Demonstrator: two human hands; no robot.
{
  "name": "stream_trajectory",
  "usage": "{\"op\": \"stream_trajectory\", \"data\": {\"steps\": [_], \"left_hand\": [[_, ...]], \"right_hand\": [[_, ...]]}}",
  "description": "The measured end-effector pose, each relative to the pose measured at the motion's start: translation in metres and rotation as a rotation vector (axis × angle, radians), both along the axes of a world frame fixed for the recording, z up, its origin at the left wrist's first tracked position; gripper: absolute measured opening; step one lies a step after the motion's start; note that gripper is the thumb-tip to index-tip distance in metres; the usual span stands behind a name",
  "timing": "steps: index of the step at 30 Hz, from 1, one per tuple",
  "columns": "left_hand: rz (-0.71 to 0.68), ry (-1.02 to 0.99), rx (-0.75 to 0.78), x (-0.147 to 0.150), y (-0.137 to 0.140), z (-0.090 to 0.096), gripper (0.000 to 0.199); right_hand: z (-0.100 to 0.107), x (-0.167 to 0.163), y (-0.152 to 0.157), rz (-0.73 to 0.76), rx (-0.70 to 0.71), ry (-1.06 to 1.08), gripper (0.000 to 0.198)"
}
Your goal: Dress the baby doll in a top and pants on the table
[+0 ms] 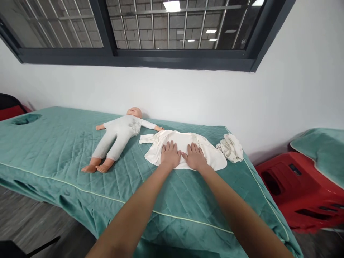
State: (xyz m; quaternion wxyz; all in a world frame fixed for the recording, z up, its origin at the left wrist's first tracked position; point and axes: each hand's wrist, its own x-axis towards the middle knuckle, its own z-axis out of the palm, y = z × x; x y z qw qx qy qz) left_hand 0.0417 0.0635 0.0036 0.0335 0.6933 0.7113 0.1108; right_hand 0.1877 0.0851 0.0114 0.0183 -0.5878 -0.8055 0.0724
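A small white baby garment (180,137) lies spread on the green quilted bed cover, one sleeve stretched out to the left. My left hand (171,154) rests flat on its left half, fingers pointing away from me. On the right half lies my right hand (194,156), also flat with fingers extended; the two thumbs nearly meet. A baby doll (119,129) in a pale bodysuit lies on its back to the left, its outstretched hand close to the garment's upper edge. Just right of the garment sits a crumpled patterned white cloth (230,147).
The green bed cover (67,143) has a face hole (26,119) at the far left. A white wall (188,93) with a barred window runs behind. Red plastic stools (301,186) stand at the right, partly under a green cushion (322,148).
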Motion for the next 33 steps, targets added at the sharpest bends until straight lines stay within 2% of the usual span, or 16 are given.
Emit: {"op": "stream_trajectory", "data": {"steps": [2,5,8,10,14,19,24,27,29,31,33], "left_hand": [[-0.018,0.002,0.000,-0.001,-0.010,-0.001,0.064],[-0.058,0.004,0.019,-0.003,-0.028,-0.004,0.063],[-0.083,-0.008,0.060,-0.005,-0.045,-0.005,0.060],[-0.084,-0.027,0.090,-0.007,-0.053,-0.004,0.057],[-0.073,-0.093,0.119,-0.009,-0.058,0.001,0.049],[-0.061,-0.205,0.182,-0.012,-0.057,0.002,0.040],[-0.157,-0.231,0.308,-0.009,-0.061,-0.001,0.036],[-0.182,-0.319,0.411,-0.011,-0.063,0.000,0.033],[-0.111,-0.409,0.517,-0.022,-0.064,0.002,0.028],[0.069,-0.470,0.607,-0.044,-0.064,0.003,0.024],[0.288,-0.490,0.614,-0.072,-0.062,0.003,0.027]], "right_hand": [[-0.003,0.006,-0.018,0.060,0.060,0.015,0.074],[-0.006,0.022,-0.048,0.168,0.225,0.089,0.062],[-0.004,0.040,-0.070,0.173,0.357,0.173,0.046],[0.000,0.050,-0.077,0.159,0.380,0.179,0.035],[0.006,0.057,-0.078,0.220,0.351,0.117,0.032],[0.008,0.058,-0.073,0.283,0.384,0.029,0.032],[0.007,0.064,-0.067,0.314,0.452,0.004,0.034],[0.007,0.064,-0.067,0.312,0.502,0.011,0.036],[0.007,0.058,-0.067,0.313,0.525,0.037,0.036],[0.008,0.047,-0.064,0.326,0.513,0.097,0.032],[0.009,0.027,-0.054,0.348,0.461,0.181,0.027]]}}
